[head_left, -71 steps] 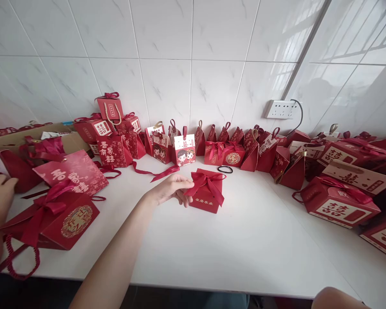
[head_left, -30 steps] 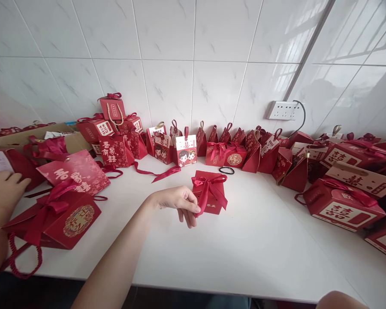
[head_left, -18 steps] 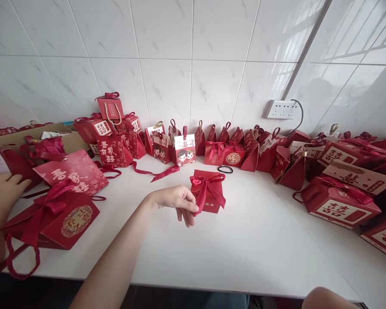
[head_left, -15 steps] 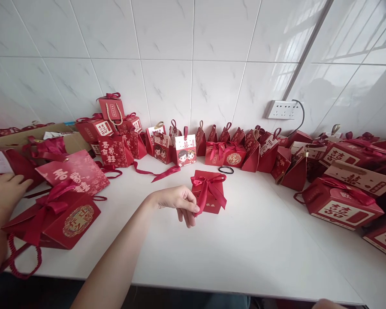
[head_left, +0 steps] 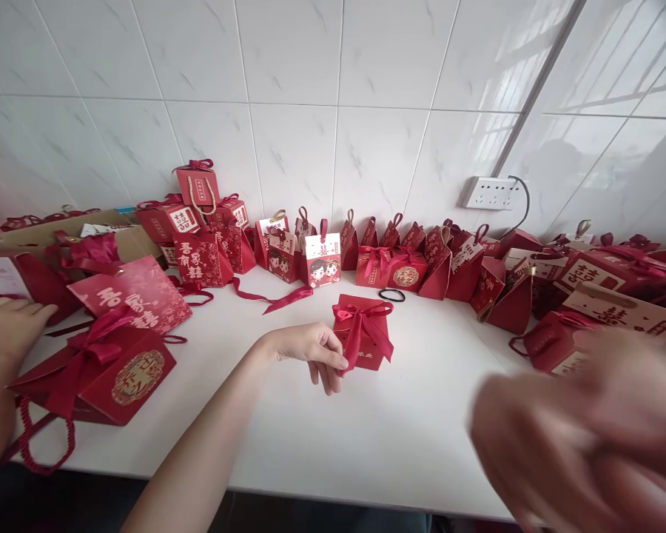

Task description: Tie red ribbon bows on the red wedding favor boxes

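Observation:
A small red gift box (head_left: pixel 365 358) stands near the middle of the white table (head_left: pixel 377 451), tied with a dark red ribbon bow (head_left: pixel 366 326). My left hand (head_left: pixel 311 352) reaches in from the lower left and pinches a tail of that ribbon at the box's left side. My right hand (head_left: pixel 582 437) is in the lower right, close to the camera and smeared by motion, so its fingers cannot be made out. It hangs above the table's right part, in front of the red boxes there.
Another person's hand (head_left: pixel 5 329) rests at the far left by a large red bag (head_left: pixel 116 370) with rope handles. Several red gift boxes (head_left: pixel 322 259) line the tiled wall. A black hair tie (head_left: pixel 391 295), a loose ribbon (head_left: pixel 277 300) and a wall socket (head_left: pixel 491 192) show.
My left hand went from the bow's left loop to pinching a ribbon tail lower down. My right hand has swept up into view at the lower right.

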Tool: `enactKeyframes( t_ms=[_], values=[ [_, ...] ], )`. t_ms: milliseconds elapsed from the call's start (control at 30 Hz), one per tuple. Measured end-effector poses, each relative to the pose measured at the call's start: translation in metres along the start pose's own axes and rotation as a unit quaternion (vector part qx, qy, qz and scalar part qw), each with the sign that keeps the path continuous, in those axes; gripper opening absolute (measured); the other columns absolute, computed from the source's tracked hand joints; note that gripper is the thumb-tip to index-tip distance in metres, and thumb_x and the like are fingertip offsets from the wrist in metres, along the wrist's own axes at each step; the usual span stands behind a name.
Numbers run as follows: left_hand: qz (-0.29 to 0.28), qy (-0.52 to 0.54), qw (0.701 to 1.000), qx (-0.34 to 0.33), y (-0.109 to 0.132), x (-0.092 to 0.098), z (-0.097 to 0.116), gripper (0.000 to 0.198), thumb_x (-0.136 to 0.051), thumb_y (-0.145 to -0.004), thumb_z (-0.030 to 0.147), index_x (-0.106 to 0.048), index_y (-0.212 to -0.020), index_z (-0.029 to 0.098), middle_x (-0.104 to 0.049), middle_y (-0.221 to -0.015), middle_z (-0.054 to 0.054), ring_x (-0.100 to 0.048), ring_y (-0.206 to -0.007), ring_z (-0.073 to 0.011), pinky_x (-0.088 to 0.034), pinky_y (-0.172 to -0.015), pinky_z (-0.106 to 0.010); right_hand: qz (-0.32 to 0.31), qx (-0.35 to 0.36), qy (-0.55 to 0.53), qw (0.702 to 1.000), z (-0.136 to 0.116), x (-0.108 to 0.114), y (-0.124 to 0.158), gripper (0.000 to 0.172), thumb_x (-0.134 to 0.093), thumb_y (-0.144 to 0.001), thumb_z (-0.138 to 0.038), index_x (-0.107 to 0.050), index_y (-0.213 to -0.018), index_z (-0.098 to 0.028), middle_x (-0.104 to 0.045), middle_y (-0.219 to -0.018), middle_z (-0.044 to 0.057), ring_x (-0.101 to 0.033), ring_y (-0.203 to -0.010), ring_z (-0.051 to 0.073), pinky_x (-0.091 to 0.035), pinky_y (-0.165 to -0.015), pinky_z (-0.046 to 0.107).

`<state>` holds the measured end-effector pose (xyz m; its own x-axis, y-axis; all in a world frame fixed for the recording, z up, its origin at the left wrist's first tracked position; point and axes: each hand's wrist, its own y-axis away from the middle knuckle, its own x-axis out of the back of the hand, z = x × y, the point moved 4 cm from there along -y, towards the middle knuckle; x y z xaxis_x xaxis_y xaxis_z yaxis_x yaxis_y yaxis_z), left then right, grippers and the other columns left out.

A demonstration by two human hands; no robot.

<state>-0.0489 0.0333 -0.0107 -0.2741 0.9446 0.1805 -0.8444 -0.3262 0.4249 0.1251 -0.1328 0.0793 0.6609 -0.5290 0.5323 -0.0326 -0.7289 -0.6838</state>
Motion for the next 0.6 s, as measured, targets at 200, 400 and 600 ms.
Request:
enactKeyframes(
  t_ms=[200, 400, 600],
  values=[
    [-0.021, 0.012, 1.000, -0.008, -0.009, -0.008, -0.002, 0.030, -0.069, -0.073, 0.046, -0.064, -0.067, 0.017, -0.073, -0.071, -0.003, -0.069, -0.065, -0.0154, -0.047, -0.051, -0.021, -0.451, -0.229, -0.044, 0.862, 0.054, -0.094, -0.031, 0.044, -0.047, -0.088, -0.047, -0.050, -0.055, -0.019, -0.051, -0.038, -0.001, -0.046, -0.027, 0.012, -0.037, -0.035, 0.025],
    [-0.042, 0.004, 0.999, -0.018, -0.005, -0.012, 0.003, 0.030, -0.067, -0.074, 0.046, -0.063, -0.067, 0.017, -0.072, -0.069, -0.004, -0.069, -0.063, -0.0155, -0.047, -0.051, -0.021, -0.347, -0.261, -0.206, 0.877, 0.078, -0.125, -0.007, 0.048, -0.034, -0.093, -0.047, -0.040, -0.055, -0.018, -0.049, -0.048, -0.004, -0.051, -0.036, 0.008, -0.042, -0.048, 0.022],
    [0.133, 0.085, 0.968, -0.197, 0.008, 0.021, 0.012, 0.035, -0.062, -0.074, 0.051, -0.060, -0.068, 0.017, -0.066, -0.062, -0.004, -0.061, -0.054, -0.0159, -0.042, -0.044, -0.024, -0.361, -0.262, -0.264, 0.855, 0.077, -0.129, 0.004, 0.044, -0.040, -0.092, -0.044, -0.038, -0.056, -0.019, -0.043, -0.045, -0.007, -0.049, -0.035, 0.007, -0.040, -0.046, 0.021]
  ],
)
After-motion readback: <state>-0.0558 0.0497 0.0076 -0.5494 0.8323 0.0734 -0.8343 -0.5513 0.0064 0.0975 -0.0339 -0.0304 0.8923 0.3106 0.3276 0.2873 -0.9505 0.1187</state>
